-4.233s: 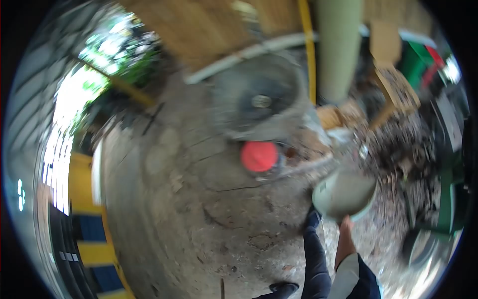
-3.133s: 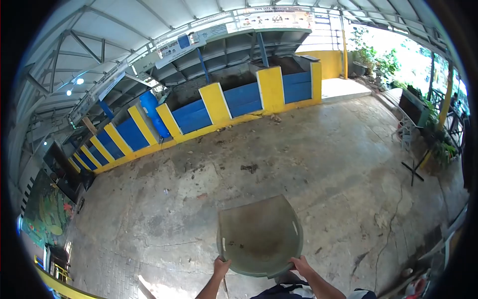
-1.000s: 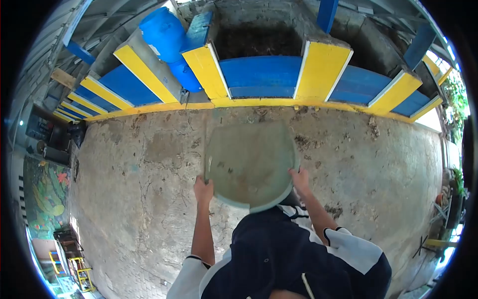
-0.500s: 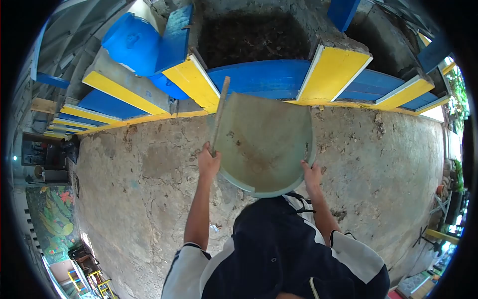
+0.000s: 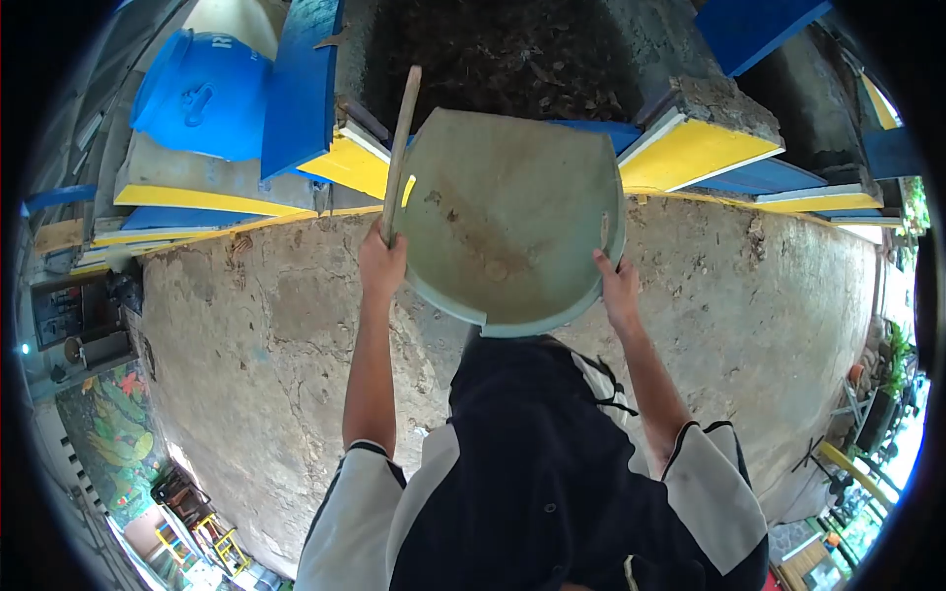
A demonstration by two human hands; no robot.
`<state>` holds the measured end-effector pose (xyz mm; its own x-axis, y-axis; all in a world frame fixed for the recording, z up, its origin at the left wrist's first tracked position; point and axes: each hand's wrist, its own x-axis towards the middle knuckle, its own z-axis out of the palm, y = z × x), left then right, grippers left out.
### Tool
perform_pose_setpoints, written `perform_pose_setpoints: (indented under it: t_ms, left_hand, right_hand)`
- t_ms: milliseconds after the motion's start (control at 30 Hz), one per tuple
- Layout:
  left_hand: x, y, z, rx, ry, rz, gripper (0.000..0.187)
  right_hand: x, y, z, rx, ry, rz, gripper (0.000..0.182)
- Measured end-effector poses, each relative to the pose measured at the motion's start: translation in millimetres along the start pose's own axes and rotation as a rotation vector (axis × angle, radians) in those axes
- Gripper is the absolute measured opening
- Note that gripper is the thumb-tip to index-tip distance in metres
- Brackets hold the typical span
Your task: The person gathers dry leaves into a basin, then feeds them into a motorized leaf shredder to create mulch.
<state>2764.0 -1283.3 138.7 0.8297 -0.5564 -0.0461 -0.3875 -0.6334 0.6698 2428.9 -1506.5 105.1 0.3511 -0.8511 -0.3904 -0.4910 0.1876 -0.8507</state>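
- Pale green tub [image 5: 552,197]: one side cut straight, brown-stained inside, straight edge toward the leaf-filled bin [image 5: 645,49].
- Wooden stick [image 5: 403,138]: slim, alongside, upper end toward that bin.

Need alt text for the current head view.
A person's left hand and right hand hold a dirt-stained green scoop by its sides, the left also gripping a wooden stick. The scoop's straight edge faces a walled bay of dark debris, with a blue barrel off to the left.
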Motion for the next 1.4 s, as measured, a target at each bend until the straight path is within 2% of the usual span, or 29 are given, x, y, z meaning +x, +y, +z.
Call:
perform_pose_setpoints:
  t_ms: [133, 233, 300, 400, 533, 567, 633, 733, 800, 900, 967, 1000, 1067, 1100, 1167, 1200, 1267, 1400]
  left_hand:
    - [90, 19, 12, -0.026, -0.048, 0.069, 0.037]
    - [156, 19, 29, 0.127, -0.061, 0.155, 0.036]
    - [193, 26, 32, 0.342, -0.162, 0.128, 0.037]
    - [232, 29, 38, 0.417, -0.187, 0.119, 0.037]
    - [271, 43, 48, 0.366, -0.181, -0.01, 0.045]
    - [280, 41, 55, 0.367, -0.189, -0.018, 0.045]
    - [300, 37, 73, 0.115, -0.074, -0.036, 0.053]
    - [330, 38, 104, -0.023, -0.001, -0.172, 0.053]
    - [365, 28, 120, -0.008, -0.002, -0.256, 0.047]
    - [417, 19, 135, 0.004, -0.035, -0.365, 0.046]
    - [455, 28, 133, 0.124, -0.143, -0.57, 0.047]
    - [476, 8, 140, 0.13, -0.144, -0.586, 0.047]
    - [525, -36, 156, 0.318, -0.178, -0.392, 0.045]
    - [537, -31, 161, 0.327, -0.177, -0.397, 0.045]
    - [558, -28, 169, 0.39, -0.269, -0.569, 0.043]
    - [563, -31, 178, 0.403, -0.28, -0.579, 0.043]
    - [582, -40, 196, 0.481, -0.334, -0.656, 0.04]
    - [615, -111, 237, 0.582, -0.263, -0.608, 0.042]
  right_hand:
    - [49, -1, 23, 0.193, 0.119, -0.048, 0.042]
    - [86, -15, 34, 0.251, 0.095, 0.082, 0.039]
    - [116, -24, 47, 0.293, 0.118, 0.013, 0.039]
    - [149, -59, 66, 0.452, 0.153, 0.008, 0.042]
    - [227, -59, 74, 0.418, 0.134, 0.156, 0.042]
    - [245, -62, 75, 0.44, 0.071, 0.18, 0.04]
    - [281, -68, 75, 0.451, 0.0, 0.217, 0.039]
    - [333, -75, 74, 0.401, -0.104, 0.362, 0.033]
    - [369, -85, 83, 0.48, -0.206, 0.394, 0.028]
    - [417, -108, 109, 0.441, -0.187, 0.477, 0.022]
    - [448, -109, 134, 0.424, -0.216, 0.519, 0.02]
    - [462, -106, 145, 0.414, -0.236, 0.553, 0.019]
    - [495, -83, 173, 0.393, -0.323, 0.588, 0.018]
    - [506, -79, 187, 0.382, -0.397, 0.612, 0.016]
    - [521, -76, 212, 0.361, -0.424, 0.657, 0.016]
    - [525, -75, 222, 0.334, -0.443, 0.69, 0.018]
    - [549, -47, 250, 0.304, -0.483, 0.761, 0.017]
    - [573, 3, 295, 0.25, -0.568, 0.888, 0.009]
